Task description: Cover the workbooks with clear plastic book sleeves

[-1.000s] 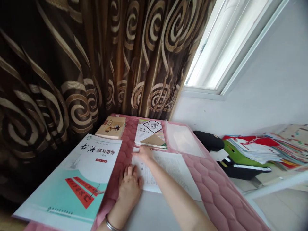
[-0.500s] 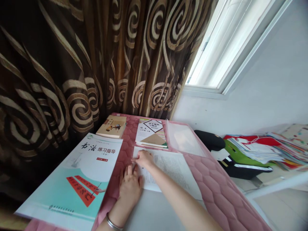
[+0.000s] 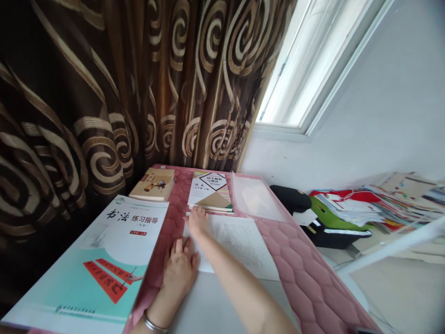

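A printed sheet lies over a greyish translucent sheet in front of me. My left hand, with a silver bangle at the wrist, rests flat along their left edge, fingers spread. Reaching across, my right hand touches the printed sheet's upper left corner; its fingers point forward and the thumb is apart. Left of my hands is a large teal and white calligraphy workbook. Just beyond the right hand sits a white and tan workbook.
A pink quilted-pattern table bears everything. A small tan book is at the far left, and a clear plastic sheet at the far right. Past the right edge are piled papers and a black bag. A patterned curtain hangs behind.
My right hand has shifted from pointing left at the sheet's left edge to lying forward at its upper corner. The left hand stays about where it was. The view has turned slightly right.
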`<state>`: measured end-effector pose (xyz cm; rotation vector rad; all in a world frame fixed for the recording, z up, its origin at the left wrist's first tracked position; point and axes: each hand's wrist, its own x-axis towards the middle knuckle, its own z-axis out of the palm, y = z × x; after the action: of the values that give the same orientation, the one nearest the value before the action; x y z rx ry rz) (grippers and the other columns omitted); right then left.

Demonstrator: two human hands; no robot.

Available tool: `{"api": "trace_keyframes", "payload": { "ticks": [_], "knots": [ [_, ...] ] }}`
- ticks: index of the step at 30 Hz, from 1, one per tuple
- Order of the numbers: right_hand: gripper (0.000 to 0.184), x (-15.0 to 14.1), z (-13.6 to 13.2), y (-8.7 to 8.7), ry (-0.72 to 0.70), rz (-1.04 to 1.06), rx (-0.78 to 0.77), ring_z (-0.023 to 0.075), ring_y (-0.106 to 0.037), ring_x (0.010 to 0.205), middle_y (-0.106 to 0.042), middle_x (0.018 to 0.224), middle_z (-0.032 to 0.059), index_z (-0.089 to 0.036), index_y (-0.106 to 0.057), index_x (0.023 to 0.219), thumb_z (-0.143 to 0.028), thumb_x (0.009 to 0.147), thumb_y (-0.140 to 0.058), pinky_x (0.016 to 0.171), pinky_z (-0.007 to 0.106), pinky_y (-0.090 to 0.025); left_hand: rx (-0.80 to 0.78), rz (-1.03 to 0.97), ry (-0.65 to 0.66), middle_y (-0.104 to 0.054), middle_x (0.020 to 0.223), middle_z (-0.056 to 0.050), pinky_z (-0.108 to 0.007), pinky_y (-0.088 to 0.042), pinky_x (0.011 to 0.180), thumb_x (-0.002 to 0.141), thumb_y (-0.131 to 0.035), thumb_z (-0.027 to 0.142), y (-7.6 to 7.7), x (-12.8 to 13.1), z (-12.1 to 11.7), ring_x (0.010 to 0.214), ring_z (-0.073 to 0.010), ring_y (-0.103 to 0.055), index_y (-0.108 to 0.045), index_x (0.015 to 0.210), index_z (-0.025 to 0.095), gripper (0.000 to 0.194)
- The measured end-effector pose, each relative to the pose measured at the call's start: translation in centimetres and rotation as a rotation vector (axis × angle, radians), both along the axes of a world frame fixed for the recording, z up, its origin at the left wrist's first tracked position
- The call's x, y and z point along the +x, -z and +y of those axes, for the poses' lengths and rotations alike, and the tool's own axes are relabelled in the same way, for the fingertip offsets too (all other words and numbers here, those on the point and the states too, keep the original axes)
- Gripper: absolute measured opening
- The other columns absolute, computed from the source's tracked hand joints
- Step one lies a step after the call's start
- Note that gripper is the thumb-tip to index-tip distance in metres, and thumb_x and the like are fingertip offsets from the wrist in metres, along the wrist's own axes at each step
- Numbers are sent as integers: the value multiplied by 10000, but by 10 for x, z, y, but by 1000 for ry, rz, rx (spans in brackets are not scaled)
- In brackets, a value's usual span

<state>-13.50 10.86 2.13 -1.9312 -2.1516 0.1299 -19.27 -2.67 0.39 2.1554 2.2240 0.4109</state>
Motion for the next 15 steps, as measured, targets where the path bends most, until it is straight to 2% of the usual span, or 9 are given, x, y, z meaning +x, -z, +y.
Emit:
{"api": "trace_keyframes", "payload": {
  "ticks": [2, 4, 7, 9, 11, 13, 15],
  "knots": [
    [487, 7, -15, 4, -57, 14, -1, 305, -486, 1241, -529, 1363, 206, -130, -545, 1295, -391, 886, -584, 976, 406, -398, -15, 11, -1, -524, 1343, -147, -434, -454, 959, 946, -404, 284, -2, -1, 0, 1155, -284, -549, -548, 1334, 168, 429],
    [531, 26, -32, 9, -177, 33, -36, 275, -414, 1325, -449, 1459, 168, -139, -495, 1365, -429, 921, -512, 1051, 383, -349, -3, 27, 17, -535, 1328, -146, -435, -456, 957, 944, -406, 279, -2, -1, 1, 1149, -282, -553, -559, 1321, 169, 421],
    [648, 77, -55, 13, -362, 51, -183, 259, -139, 1470, -207, 1588, 128, -116, -299, 1500, -486, 970, -346, 1172, 415, -137, 48, 54, 43, -553, 1304, -134, -410, -468, 955, 949, -407, 282, -1, -2, 2, 1120, -259, -573, -552, 1327, 172, 420],
    [666, 119, -69, 13, -337, 50, -300, 223, -50, 1483, -100, 1605, 93, -127, -226, 1525, -510, 980, -241, 1186, 402, -66, 91, 84, 47, -561, 1292, -135, -396, -480, 946, 947, -412, 279, 0, -2, 2, 1103, -255, -587, -559, 1322, 168, 417],
    [679, 162, -80, 12, -269, 57, -374, 199, -28, 1482, -74, 1605, 69, -145, -214, 1528, -538, 975, -187, 1189, 397, -62, 127, 111, 48, -571, 1280, -144, -389, -501, 921, 942, -419, 272, 2, -1, 2, 1080, -257, -601, -572, 1311, 163, 414],
    [676, 199, -89, 12, -174, 44, -368, 193, -57, 1480, -94, 1601, 67, -149, -233, 1524, -535, 971, -188, 1190, 392, -82, 147, 139, 45, -578, 1281, -152, -404, -510, 913, 941, -417, 276, 3, 0, 2, 1084, -264, -602, -579, 1307, 165, 415],
    [676, 226, -96, 14, -110, 28, -332, 192, -87, 1476, -106, 1599, 72, -140, -243, 1521, -527, 968, -205, 1193, 375, -100, 161, 183, 12, -578, 1300, -160, -488, -467, 976, 946, -399, 277, 4, 3, 0, 1154, -295, -570, -574, 1316, 172, 423]
  ]
}}
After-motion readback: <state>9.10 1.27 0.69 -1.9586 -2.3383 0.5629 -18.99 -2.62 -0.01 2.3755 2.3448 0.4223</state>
